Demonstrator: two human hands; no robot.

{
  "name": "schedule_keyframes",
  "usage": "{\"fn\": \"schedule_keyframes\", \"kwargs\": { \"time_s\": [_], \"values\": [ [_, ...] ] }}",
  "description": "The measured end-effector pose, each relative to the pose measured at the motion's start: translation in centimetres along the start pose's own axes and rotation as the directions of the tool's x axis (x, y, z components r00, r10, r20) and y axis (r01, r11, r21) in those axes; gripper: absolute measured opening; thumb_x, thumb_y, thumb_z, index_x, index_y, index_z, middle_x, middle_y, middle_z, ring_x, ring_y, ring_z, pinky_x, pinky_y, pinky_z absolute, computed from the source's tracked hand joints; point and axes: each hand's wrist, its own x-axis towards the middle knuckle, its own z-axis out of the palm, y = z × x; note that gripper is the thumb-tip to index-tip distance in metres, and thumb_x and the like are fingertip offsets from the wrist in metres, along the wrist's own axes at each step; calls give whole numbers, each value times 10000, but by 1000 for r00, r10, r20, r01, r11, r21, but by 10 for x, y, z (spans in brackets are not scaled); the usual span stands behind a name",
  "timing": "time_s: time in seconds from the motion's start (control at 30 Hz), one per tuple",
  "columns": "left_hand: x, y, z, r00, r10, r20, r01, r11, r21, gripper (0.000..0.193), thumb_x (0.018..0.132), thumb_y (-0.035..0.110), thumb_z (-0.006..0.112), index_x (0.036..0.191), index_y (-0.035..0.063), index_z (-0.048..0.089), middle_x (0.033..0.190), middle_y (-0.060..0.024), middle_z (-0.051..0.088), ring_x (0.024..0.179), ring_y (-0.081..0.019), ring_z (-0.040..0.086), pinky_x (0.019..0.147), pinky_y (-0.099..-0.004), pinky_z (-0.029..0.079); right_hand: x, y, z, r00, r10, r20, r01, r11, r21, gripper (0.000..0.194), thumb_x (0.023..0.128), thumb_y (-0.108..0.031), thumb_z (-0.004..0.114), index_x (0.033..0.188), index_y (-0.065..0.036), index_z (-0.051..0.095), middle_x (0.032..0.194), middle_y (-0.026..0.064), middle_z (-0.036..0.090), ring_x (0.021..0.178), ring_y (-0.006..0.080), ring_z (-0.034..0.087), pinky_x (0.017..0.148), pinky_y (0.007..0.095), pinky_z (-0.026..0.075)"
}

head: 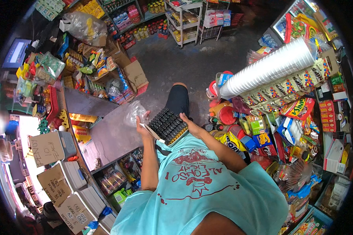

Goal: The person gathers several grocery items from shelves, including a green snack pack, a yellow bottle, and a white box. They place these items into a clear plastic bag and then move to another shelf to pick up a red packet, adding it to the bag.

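Note:
An open box (153, 132) of small black-topped items with yellow sides (168, 124) is held in front of my waist. The items stand packed in tight rows, and their exact kind is too small to tell. My left hand (144, 129) grips the box's left side. My right hand (190, 124) holds the opposite side, with the thumb near the top edge. Crumpled clear plastic wrap (135, 113) is at my left fingers; whether they pinch it cannot be told.
A counter with a carton (136, 75) and snack packs stands ahead left. Stacked white plastic cups (270, 66) jut out on the right above jars and packets. A wheeled white rack (184, 23) stands across the dark floor (170, 63). Handwritten cardboard signs (47, 148) lean at left.

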Motion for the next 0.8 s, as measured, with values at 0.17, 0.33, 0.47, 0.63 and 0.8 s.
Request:
{"fn": "schedule_keyframes", "kwargs": {
  "time_s": [0.17,0.33,0.47,0.63,0.8],
  "values": [
    [26,27,67,984,-174,-33,177,973,148,539,925,555,529,834,34,629,793,-117,654,713,-205,628,642,-349,528,-45,-57,-6,924,-207,323,-117,649,751,584,1030,-435,404,1498,-109,276,1456,82,435,1299,215,482,1077,385,411],
    [25,64,208,932,-335,141,292,921,257,446,907,509,579,712,108,576,565,-64,577,445,-188,568,426,-309,495,-88,-96,-10,913,-407,10,110,271,956,408,984,-223,528,1372,-144,429,1302,54,560,1167,219,577,974,434,492],
    [27,65,322,838,-507,202,379,807,452,450,886,482,592,664,93,551,545,-50,531,434,-163,507,426,-298,425,-127,-126,-26,777,-629,-17,93,88,992,637,906,-316,630,1461,-115,393,1360,111,560,1242,302,547,1046,532,417],
    [35,-2,418,613,-540,577,-138,647,750,371,934,349,607,674,85,590,665,-3,557,615,-113,494,610,-246,374,-169,-163,-31,699,-588,-408,362,-201,910,750,930,-646,437,1447,-102,436,1428,151,505,1284,344,508,1102,545,353],
    [22,-15,487,657,-265,706,-22,929,370,270,919,353,652,777,124,636,852,29,594,753,-98,521,726,-274,410,-223,-174,-23,326,-437,-838,710,-473,522,621,983,-533,398,1415,-93,479,1450,162,477,1295,399,483,1096,583,354]
  ]
}}
